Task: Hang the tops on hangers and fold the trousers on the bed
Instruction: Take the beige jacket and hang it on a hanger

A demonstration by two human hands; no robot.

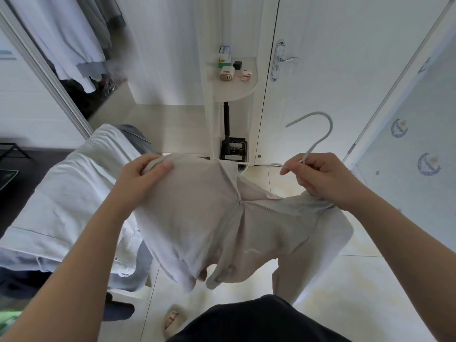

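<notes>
Fingers (162,166) of the left hand (145,175) first: curled down over one shoulder of the top (197,218), pressing cloth onto what looks like the hanger's end beneath. On the right hand (323,178), closed round the hanger (329,127) just under its hook, with a fold of the top's other side bunched below the palm.

Left of the frame, heaped: pale clothes (69,193), untouched, waiting their turn.

Centre of the frame: the top, held up in the air between both hands, sagging down toward the lower middle, zip (232,188) part open and slanting.

Reads as the hanging step, about half done: one shoulder seemingly seated, the hanger's other arm bare and showing as a white line between the neck opening and the right hand.

Calls next for drawing the loose shoulder up and over that bare arm without letting the seated side slip off, then straightening the collar. Probably bound after that for the hung garments (61,40), upper left.
</notes>
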